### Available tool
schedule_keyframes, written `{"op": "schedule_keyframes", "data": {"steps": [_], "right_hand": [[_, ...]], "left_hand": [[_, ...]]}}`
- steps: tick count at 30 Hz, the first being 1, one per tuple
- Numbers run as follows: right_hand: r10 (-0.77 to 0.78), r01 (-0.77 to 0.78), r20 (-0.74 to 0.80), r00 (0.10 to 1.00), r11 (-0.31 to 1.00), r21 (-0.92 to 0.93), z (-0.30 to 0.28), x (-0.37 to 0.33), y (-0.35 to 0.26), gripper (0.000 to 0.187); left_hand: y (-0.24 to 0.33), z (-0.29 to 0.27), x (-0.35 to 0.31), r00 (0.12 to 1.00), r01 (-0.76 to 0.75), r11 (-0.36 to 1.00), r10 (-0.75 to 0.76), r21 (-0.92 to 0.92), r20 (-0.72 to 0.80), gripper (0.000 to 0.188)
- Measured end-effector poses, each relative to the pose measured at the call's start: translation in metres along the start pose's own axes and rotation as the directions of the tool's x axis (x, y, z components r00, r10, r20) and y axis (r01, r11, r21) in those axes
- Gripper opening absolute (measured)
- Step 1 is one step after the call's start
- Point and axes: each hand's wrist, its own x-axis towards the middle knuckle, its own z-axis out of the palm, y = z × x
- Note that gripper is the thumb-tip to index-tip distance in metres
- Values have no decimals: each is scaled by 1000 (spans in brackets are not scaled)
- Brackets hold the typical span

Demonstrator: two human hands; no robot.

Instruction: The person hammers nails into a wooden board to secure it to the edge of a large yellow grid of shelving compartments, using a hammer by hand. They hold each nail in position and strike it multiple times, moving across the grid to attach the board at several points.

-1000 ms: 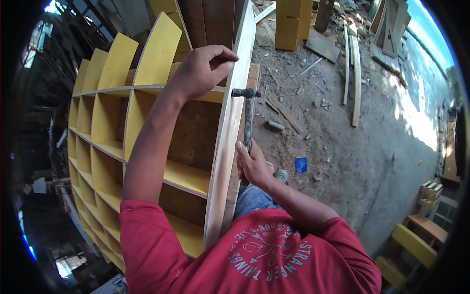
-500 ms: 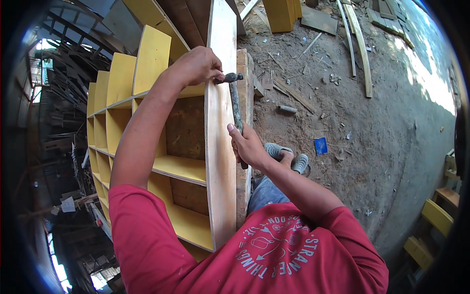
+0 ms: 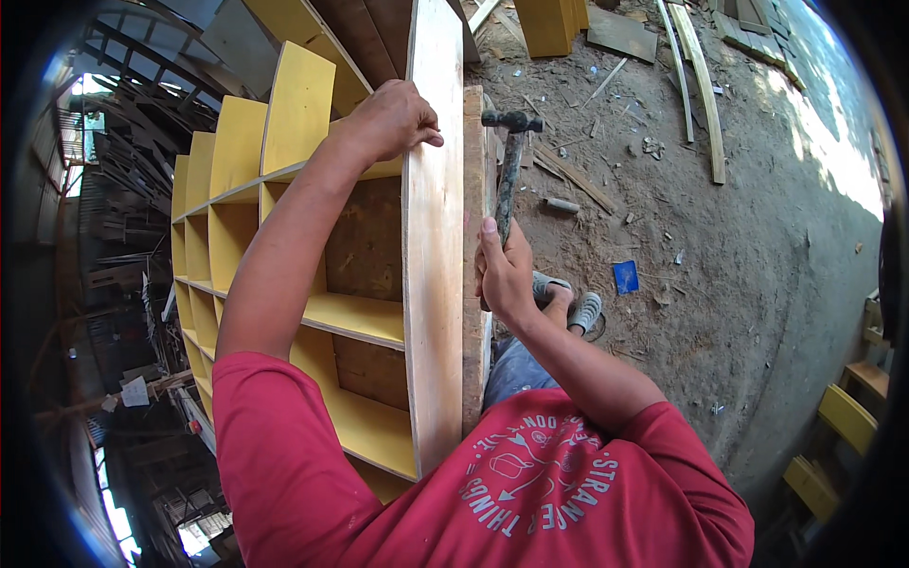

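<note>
My right hand is wrapped round the handle of a hammer, whose dark head is raised just right of a long pale wooden board. The board runs along the near right side of a yellow wooden shelf unit with many square compartments. At the board's left edge, toward its far end, my left hand has its fingers pinched together. Whatever lies between those fingertips is too small or hidden to make out.
A rough wooden bench edge shows beneath the board. Wood strips, scraps and a blue square lie on the dirt floor. Yellow panels stand at the lower right. Dark stacked timber fills the left side.
The hammer has lifted off the board's edge by my left fingers and swung up and right. My left hand stays at the board's edge, its fingers slightly shifted.
</note>
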Motion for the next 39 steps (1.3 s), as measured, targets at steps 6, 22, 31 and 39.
{"op": "schedule_keyframes", "data": {"steps": [6, 22, 31, 39], "right_hand": [[22, -21, -33, 999, 1000, 7, 9, 1, 7, 38], [69, -61, 34, 997, 979, -197, 8, 3, 16, 40], [-79, 67, -69, 995, 985, -161, 6, 2, 24, 37], [-152, 131, -27, 988, 917, -377, 13, 7, 44, 44]], "left_hand": [[2, 1, -1, 999, -27, 1000, 27, -6, -22, 15], [1, -1, -4, 999, -50, 999, 50, -10, -5, 22], [-1, 3, -9, 999, -46, 998, 45, -48, -28, 18], [-5, 6, -6, 997, -65, 995, 62, -73, -40, 21]]}}
